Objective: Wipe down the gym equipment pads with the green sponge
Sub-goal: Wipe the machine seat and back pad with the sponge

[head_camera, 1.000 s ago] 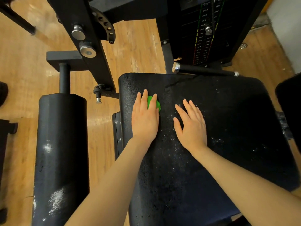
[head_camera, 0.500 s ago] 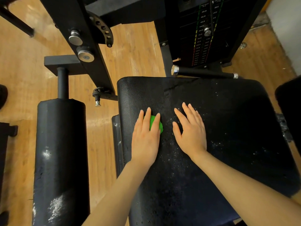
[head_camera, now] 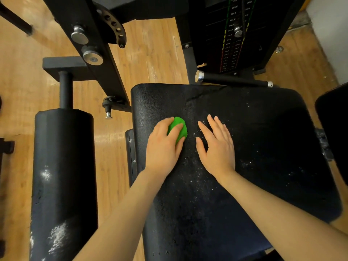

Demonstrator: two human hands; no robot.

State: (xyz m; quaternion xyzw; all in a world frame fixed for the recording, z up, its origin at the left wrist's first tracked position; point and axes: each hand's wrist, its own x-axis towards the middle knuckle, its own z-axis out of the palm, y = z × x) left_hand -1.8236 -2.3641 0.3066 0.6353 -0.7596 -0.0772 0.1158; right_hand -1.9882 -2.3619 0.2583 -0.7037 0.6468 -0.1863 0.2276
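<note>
The green sponge (head_camera: 178,127) lies on the left part of the black seat pad (head_camera: 263,147). My left hand (head_camera: 163,147) covers it from the near side, fingers curved over it, pressing it onto the pad. Only the sponge's far half shows between the fingers. My right hand (head_camera: 218,147) rests flat on the pad just right of the sponge, fingers spread and straight. White specks and droplets dot the pad around and below both hands.
A black roller pad (head_camera: 64,176) with white smears stands to the left on a post. The black machine frame (head_camera: 94,53) with a pin plate is behind it. The weight stack (head_camera: 235,34) and a chrome-tipped bar (head_camera: 233,81) lie beyond the seat. Another dark pad (head_camera: 337,129) sits at the right edge.
My left hand slid the sponge toward me along the pad's left side, then partway back away. The right hand stayed in place.
</note>
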